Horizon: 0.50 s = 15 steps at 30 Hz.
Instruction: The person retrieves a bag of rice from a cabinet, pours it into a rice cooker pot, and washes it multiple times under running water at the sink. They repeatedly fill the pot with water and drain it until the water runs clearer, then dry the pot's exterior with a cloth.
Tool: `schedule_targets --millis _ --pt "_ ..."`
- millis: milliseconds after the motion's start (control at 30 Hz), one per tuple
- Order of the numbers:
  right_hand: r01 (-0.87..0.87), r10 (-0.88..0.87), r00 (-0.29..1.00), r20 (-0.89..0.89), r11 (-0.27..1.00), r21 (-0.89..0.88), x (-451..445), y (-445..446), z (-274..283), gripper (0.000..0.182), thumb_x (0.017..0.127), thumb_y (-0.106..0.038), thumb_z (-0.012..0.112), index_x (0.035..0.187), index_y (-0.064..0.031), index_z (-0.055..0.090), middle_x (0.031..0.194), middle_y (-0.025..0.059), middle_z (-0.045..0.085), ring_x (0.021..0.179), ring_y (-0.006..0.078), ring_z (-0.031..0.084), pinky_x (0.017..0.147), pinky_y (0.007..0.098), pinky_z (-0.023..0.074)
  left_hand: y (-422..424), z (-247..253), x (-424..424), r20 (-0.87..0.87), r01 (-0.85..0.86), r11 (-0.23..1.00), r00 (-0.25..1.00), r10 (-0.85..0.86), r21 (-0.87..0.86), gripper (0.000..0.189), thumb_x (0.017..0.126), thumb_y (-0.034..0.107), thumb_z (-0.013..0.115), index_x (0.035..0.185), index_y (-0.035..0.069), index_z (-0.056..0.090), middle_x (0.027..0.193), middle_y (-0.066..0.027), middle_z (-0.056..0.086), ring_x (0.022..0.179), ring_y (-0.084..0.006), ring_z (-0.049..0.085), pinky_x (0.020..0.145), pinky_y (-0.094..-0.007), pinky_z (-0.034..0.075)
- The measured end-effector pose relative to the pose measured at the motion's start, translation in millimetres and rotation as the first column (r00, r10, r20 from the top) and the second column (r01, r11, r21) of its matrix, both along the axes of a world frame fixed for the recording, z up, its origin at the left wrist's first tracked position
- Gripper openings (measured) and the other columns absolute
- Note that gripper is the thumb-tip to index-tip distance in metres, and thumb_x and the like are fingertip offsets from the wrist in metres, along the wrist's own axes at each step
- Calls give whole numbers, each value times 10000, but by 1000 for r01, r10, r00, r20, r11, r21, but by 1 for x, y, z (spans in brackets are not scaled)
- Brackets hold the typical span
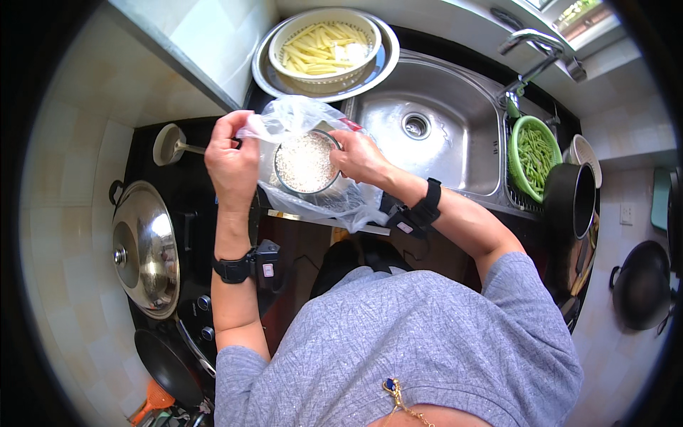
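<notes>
My left hand (232, 157) pinches the gathered edge of a clear plastic bag (291, 113) at the counter's front, left of the sink. In my right hand (363, 155) is the rim of a round glass bowl (305, 165) filled with white grains that look like rice. The bowl sits at the mouth of the bag, with plastic behind it and below it. Whether its base rests on the counter is hidden.
Cut potato strips (325, 50) fill a cream colander (278, 45) in a steel basin (392, 45). Right of the steel sink (453, 107) are green beans (533, 155) in a green basket (515, 155) and a dark pot (565, 197). A ladle (168, 144), lidded wok (147, 245) and frying pan (165, 368) stand left.
</notes>
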State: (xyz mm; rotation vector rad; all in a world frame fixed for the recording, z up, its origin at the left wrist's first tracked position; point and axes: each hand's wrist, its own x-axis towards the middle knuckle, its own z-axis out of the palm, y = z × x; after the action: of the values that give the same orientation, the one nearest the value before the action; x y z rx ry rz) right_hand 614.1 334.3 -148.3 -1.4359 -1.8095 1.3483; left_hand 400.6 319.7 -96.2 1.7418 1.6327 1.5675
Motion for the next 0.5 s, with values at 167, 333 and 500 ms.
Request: schedule_targets --millis 167,333,500 --pt "111 -118 984 -130 992 -61 43 -22 40 418 820 -114 497 1222 -58 595 644 47 614 518 88 544 431 259 448 14 2 -10 -17 -50 998 999 49 -44 154 858 105 639 979 13 662 874 -36 660 775 -113 592 726 -258 488" --pt "273 -287 913 -290 958 -87 123 -49 69 410 812 -68 504 1212 -34 585 684 44 621 501 71 522 399 230 419 14 -9 -17 49 0 992 999 6 -127 270 871 49 591 1134 -10 582 1008 -74 625 909 -157 585 847 -289 467" --pt "543 -532 780 -330 837 -64 239 -100 98 395 794 -70 523 1181 -10 574 702 29 611 460 51 497 351 200 380 -7 -8 -6 90 91 987 993 -80 -129 492 887 28 572 1349 -7 407 1133 -110 556 1015 -180 548 892 -292 435"
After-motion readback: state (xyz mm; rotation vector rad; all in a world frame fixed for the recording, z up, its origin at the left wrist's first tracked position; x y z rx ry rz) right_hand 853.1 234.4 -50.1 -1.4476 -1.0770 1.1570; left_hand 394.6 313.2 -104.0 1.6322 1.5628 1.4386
